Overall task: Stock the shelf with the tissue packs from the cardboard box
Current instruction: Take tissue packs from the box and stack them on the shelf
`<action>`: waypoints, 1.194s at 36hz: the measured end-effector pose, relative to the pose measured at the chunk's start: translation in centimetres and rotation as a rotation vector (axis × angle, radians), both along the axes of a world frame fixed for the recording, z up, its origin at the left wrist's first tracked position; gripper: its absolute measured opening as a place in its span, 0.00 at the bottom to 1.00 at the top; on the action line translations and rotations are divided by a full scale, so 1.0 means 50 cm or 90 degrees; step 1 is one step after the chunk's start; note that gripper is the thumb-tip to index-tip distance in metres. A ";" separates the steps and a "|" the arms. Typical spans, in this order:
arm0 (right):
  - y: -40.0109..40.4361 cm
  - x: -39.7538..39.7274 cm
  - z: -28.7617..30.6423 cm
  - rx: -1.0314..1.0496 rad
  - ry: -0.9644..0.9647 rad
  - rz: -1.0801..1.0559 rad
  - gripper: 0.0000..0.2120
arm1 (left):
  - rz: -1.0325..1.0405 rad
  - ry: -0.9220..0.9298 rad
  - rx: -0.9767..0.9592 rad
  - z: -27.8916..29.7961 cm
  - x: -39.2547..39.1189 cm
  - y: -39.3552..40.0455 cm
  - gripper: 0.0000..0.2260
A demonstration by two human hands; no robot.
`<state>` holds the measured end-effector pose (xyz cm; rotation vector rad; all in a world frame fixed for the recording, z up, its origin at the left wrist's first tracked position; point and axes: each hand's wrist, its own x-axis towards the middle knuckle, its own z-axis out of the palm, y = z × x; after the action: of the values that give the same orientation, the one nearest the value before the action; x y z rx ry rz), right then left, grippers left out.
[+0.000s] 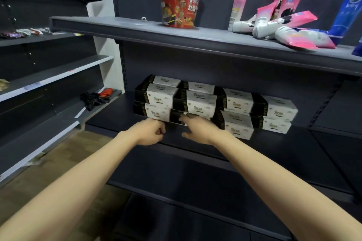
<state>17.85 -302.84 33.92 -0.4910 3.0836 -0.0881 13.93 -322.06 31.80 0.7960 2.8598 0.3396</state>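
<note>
Tissue packs [213,103] sit stacked two high on the dark middle shelf [293,148]. The left hand [149,132], fingers curled and holding nothing, meets the lower-left pack; the right hand [197,127], arm outstretched, lays straight fingers against the neighbouring one.

A shop: dark gondola shelves [176,33] stocked with packaged goods [181,6].

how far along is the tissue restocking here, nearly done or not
Well under way. A double-stacked row of tissue packs already sits on the middle shelf. Right now the left hand and right hand are at the front bottom packs, apparently nudging them into line; neither clearly has a grip on a pack. The shelf has bare room to the right of the row. The cardboard box is out of view, so how many packs remain cannot be told.
</note>
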 end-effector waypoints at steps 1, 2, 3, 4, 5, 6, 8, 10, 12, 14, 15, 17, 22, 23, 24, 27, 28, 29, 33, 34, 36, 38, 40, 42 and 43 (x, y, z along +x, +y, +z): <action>-0.009 0.011 -0.006 0.003 -0.004 0.010 0.25 | 0.007 -0.002 -0.009 -0.007 0.018 -0.012 0.13; -0.018 0.022 -0.014 0.003 -0.009 0.025 0.25 | 0.015 -0.007 -0.020 -0.015 0.037 -0.026 0.13; -0.031 0.033 -0.023 0.003 -0.015 0.042 0.24 | 0.025 -0.012 -0.032 -0.024 0.058 -0.043 0.13; -0.045 0.042 -0.034 0.007 -0.023 0.060 0.24 | 0.037 -0.018 -0.043 -0.034 0.078 -0.062 0.13; -0.061 0.050 -0.045 0.012 -0.032 0.079 0.23 | 0.051 -0.020 -0.052 -0.044 0.100 -0.083 0.13; -0.079 0.057 -0.055 0.018 -0.045 0.097 0.23 | 0.068 -0.020 -0.060 -0.055 0.121 -0.106 0.13; -0.120 0.073 -0.073 0.015 -0.067 0.133 0.23 | 0.102 -0.019 -0.071 -0.074 0.162 -0.156 0.13; -0.165 0.087 -0.086 0.007 -0.082 0.174 0.24 | 0.138 -0.021 -0.071 -0.090 0.196 -0.210 0.12; -0.215 0.096 -0.097 0.011 -0.091 0.214 0.23 | 0.177 -0.021 -0.059 -0.100 0.223 -0.267 0.11; -0.269 0.103 -0.107 0.013 -0.100 0.243 0.22 | 0.219 -0.024 -0.047 -0.106 0.249 -0.324 0.11; -0.297 0.106 -0.111 0.013 -0.105 0.258 0.22 | 0.239 -0.020 -0.041 -0.108 0.261 -0.351 0.11; -0.355 0.111 -0.123 0.006 -0.111 0.295 0.23 | 0.275 -0.018 -0.030 -0.118 0.284 -0.407 0.12; -0.504 0.118 -0.178 0.024 -0.139 0.365 0.22 | 0.342 -0.045 -0.028 -0.166 0.345 -0.529 0.12; -0.541 0.121 -0.195 0.029 -0.151 0.377 0.21 | 0.357 -0.064 -0.028 -0.180 0.360 -0.557 0.12; -0.577 0.125 -0.211 0.031 -0.165 0.390 0.21 | 0.373 -0.087 -0.025 -0.195 0.374 -0.587 0.13; -0.681 0.141 -0.265 0.050 -0.215 0.424 0.22 | 0.414 -0.139 -0.007 -0.240 0.411 -0.670 0.13; -0.712 0.146 -0.287 0.057 -0.233 0.428 0.23 | 0.427 -0.159 -0.002 -0.257 0.422 -0.695 0.14; -0.741 0.151 -0.310 0.059 -0.254 0.430 0.23 | 0.438 -0.176 0.000 -0.275 0.431 -0.719 0.14; -0.817 0.177 -0.414 0.061 -0.324 0.410 0.23 | 0.473 -0.246 -0.006 -0.362 0.461 -0.791 0.16; -0.826 0.184 -0.441 0.062 -0.337 0.403 0.24 | 0.481 -0.264 -0.004 -0.384 0.467 -0.802 0.16; -0.837 0.198 -0.493 0.069 -0.371 0.381 0.25 | 0.494 -0.298 0.003 -0.429 0.475 -0.816 0.17; -0.839 0.210 -0.550 0.073 -0.413 0.360 0.25 | 0.514 -0.334 0.005 -0.476 0.481 -0.815 0.17; -0.838 0.215 -0.614 0.061 -0.458 0.342 0.24 | 0.524 -0.363 -0.005 -0.531 0.489 -0.801 0.16; -0.835 0.219 -0.686 0.044 -0.497 0.321 0.24 | 0.508 -0.398 -0.030 -0.592 0.497 -0.781 0.16; -0.833 0.222 -0.722 0.043 -0.515 0.306 0.24 | 0.493 -0.419 -0.044 -0.626 0.500 -0.771 0.17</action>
<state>28.97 -344.50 -2.20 -0.9019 2.1211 -0.1315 38.95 -360.60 0.49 -0.4174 2.3781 0.4684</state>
